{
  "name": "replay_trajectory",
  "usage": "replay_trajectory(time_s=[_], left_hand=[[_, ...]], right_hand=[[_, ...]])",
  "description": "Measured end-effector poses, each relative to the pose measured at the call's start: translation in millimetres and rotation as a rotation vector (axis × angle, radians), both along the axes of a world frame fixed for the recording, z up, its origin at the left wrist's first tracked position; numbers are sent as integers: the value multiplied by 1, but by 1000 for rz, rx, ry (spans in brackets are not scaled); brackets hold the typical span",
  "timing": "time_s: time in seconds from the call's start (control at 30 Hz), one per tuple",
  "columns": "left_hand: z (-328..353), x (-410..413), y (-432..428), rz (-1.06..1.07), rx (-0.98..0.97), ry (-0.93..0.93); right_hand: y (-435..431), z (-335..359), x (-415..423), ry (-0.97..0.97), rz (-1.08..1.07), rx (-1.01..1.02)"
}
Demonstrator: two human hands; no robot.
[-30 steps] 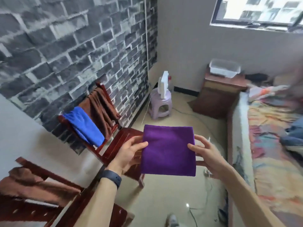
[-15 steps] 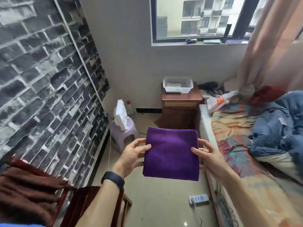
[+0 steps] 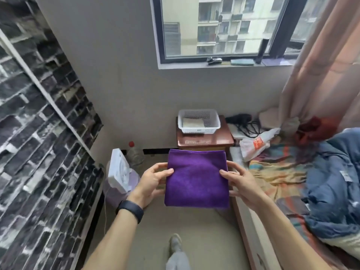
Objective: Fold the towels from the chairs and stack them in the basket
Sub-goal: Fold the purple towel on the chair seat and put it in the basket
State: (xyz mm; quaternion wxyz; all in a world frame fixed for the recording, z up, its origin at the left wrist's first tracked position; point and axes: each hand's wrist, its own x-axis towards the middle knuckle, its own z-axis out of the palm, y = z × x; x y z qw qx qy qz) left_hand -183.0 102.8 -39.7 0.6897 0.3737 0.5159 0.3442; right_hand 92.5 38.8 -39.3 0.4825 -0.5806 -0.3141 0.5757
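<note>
A folded purple towel (image 3: 196,178) is held flat in front of me, between both hands. My left hand (image 3: 151,182) grips its left edge, thumb on top and fingers beneath. My right hand (image 3: 240,182) grips the right edge the same way. Beyond the towel, a white plastic basket (image 3: 198,130) stands on a brown nightstand (image 3: 226,140) against the far wall. A pale folded towel (image 3: 192,122) lies inside the basket. The chairs are out of view.
A purple stool (image 3: 115,190) with a white appliance (image 3: 119,171) on it stands at the left, a bottle (image 3: 134,154) behind it. The bed (image 3: 282,172) with a blue quilt (image 3: 335,184) runs along the right. A brick-pattern wall is on the left. My foot (image 3: 175,243) is on the floor.
My view has swung right from the chairs to the nightstand and basket, which are now closer. Both hands keep the same hold on the purple towel.
</note>
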Motion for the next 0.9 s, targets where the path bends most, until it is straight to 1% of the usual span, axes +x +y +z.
replay_trajectory(time_s=[0.27,0.43,0.53,0.73,0.9], left_hand=[[-21,35,196,-107,-87,54],[-37,61,278,-152,-129,88],[-57,77,333,-171,-169,122],[-100,115,441,-155,-207,240],[-135,146,517,-120,-282,406]], right_hand=[[176,-11,27,-39,-64,-86],[256,-26,49,-55,-104,-157],[309,-48,67,-47,-116,-202],[424,-94,103,-37,-78,-302],[515,-136,126,-33,-89,-410]])
